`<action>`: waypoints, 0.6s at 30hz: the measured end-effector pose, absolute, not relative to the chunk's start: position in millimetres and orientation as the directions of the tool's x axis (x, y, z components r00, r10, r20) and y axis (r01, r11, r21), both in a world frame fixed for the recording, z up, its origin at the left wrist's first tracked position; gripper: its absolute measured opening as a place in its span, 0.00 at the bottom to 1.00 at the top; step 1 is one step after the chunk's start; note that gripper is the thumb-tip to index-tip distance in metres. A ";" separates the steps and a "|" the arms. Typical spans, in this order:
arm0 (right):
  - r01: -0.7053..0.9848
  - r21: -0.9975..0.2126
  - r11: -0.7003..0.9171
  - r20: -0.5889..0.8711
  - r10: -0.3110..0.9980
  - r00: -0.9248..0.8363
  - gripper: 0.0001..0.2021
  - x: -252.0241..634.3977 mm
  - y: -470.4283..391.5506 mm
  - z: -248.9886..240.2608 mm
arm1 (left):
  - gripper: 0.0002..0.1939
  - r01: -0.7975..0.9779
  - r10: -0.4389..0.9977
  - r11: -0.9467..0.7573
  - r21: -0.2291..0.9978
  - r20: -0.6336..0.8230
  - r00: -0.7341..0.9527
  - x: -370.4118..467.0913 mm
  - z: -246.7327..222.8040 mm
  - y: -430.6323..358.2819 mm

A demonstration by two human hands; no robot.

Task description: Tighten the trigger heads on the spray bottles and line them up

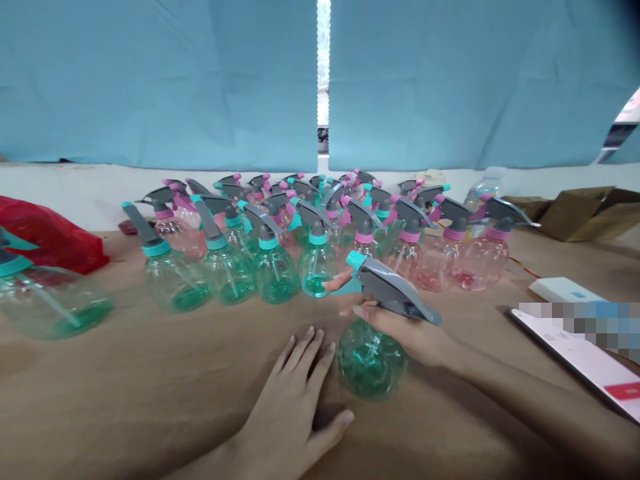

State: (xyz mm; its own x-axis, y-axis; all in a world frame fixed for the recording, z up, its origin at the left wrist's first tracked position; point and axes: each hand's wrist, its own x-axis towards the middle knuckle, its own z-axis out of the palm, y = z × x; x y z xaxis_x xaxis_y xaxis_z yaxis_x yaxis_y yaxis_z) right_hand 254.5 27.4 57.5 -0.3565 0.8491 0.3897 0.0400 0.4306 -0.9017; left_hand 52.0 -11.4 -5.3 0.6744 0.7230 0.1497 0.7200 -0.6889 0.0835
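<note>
While the left hand point(293, 403) is laid palm-down on the bench point(125, 407) at the near middle, its fingers extended and its thumb spread apart, a green spray bottle point(373, 367) is held just to its right by the right hand point(407, 333). In the head view, the bottle's neck is gripped by the right hand below the grey trigger head point(400, 290), and its turquoise nozzle point(356, 261) is turned toward the far left. Whether the base is touching the bench cannot be told. Farther back, a row is formed by green spray bottles point(277, 280) on the left and pink spray bottles point(481, 263) on the right, with more crowded behind. Another green bottle point(45, 310) is placed at the left edge, near a red bag point(55, 237). On the right, a flat device with a lit screen point(560, 353), a white box point(567, 290) and a brown carton point(575, 213) are seen, and a blue curtain point(150, 80) is hung at the far side.
</note>
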 end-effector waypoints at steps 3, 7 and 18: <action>0.059 -0.901 0.431 0.383 0.850 -0.360 0.19 254.9 26.8 56.8 | 0.34 0.721 0.725 -0.687 0.090 0.146 0.673 52.3 -5.0 -11.8; 0.093 -0.893 0.440 0.381 0.850 -0.364 0.11 256.9 26.4 57.9 | 0.34 0.717 0.721 -0.692 0.082 0.131 0.681 52.1 -4.5 -11.9; 0.117 -0.902 0.416 0.357 0.869 -0.342 0.10 259.8 23.2 69.7 | 0.33 0.715 0.716 -0.696 0.070 0.149 0.682 52.5 -3.7 -11.4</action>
State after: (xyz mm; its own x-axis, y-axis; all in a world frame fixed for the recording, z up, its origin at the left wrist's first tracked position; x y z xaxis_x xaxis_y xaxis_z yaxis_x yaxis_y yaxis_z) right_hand 259.8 23.2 69.7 -0.3424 0.8693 0.3565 0.1166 0.4158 -0.9019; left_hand 52.5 -11.4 -3.7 0.6823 0.7157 0.1491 0.7146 -0.6960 0.0703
